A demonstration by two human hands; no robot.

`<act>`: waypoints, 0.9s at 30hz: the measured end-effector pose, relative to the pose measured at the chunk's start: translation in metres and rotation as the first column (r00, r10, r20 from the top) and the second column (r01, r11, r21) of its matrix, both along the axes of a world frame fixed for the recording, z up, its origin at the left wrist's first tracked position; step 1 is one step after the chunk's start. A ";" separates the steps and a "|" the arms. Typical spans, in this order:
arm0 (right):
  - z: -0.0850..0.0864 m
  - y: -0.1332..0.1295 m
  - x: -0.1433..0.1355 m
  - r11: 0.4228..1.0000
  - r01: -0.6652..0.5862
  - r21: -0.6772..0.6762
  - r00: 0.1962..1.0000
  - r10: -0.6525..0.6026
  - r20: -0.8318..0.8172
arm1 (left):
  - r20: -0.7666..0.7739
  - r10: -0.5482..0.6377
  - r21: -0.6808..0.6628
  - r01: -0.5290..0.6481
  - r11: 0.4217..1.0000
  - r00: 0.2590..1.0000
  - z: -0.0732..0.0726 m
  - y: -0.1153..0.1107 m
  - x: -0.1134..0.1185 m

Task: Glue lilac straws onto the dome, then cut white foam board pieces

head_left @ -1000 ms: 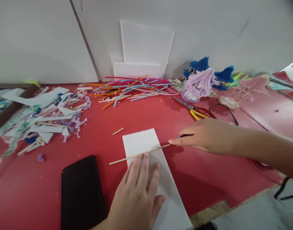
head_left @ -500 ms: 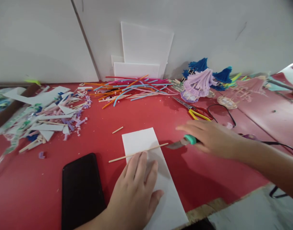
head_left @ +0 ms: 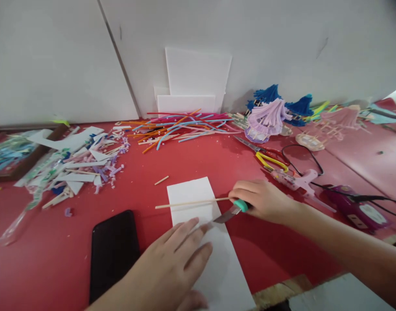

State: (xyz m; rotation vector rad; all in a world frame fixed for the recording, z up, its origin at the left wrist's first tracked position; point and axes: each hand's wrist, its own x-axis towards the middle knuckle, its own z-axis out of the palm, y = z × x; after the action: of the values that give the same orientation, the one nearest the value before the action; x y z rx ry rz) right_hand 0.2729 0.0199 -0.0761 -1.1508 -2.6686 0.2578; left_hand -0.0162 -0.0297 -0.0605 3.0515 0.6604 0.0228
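Observation:
A thin wooden stick (head_left: 191,203) lies across the upper part of a white foam board strip (head_left: 222,263). My right hand (head_left: 261,199) is closed around a utility knife (head_left: 241,205) with a teal collar, its blade pointing left over the strip. The fingertips of that hand also touch the stick's right end. My left hand (head_left: 177,259) rests over the strip below the stick, fingers stretched out and apart from it. The knife's blade tip comes close to these fingers. A short cut stick piece (head_left: 161,180) sits on the red table above the strip.
A black phone (head_left: 113,255) lies left of my left hand. Scraps (head_left: 84,164) are heaped at the left, and coloured pipe cleaners (head_left: 181,129) at the back. Pliers (head_left: 271,160), a pink glue gun (head_left: 298,181) and small umbrella-like crafts (head_left: 271,116) are on the right.
My right hand has moved left with the knife and reached the stick's right end. My left hand has come off the stick and shifted below it. The stick has turned slightly and moved right.

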 end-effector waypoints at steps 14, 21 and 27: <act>0.016 -0.002 0.015 0.959 0.282 -0.001 0.950 -0.279 -0.142 | -0.002 0.321 0.031 -0.321 0.947 0.947 -0.021 0.010 0.021; 0.017 -0.009 0.004 0.961 0.195 -0.194 0.980 -0.200 -0.004 | 0.080 0.416 0.096 -0.422 0.901 0.906 -0.003 -0.003 0.042; 0.014 -0.027 0.008 0.944 0.263 -0.201 0.964 -0.263 0.028 | -0.028 0.485 0.003 -0.485 0.875 0.874 0.017 0.036 -0.005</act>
State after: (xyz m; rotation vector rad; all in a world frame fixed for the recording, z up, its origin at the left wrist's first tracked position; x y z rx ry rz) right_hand 0.2808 -0.0068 -0.0620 -1.5510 -2.4948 0.4913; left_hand -0.0217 0.0060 -0.0434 2.7944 1.4069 -0.0141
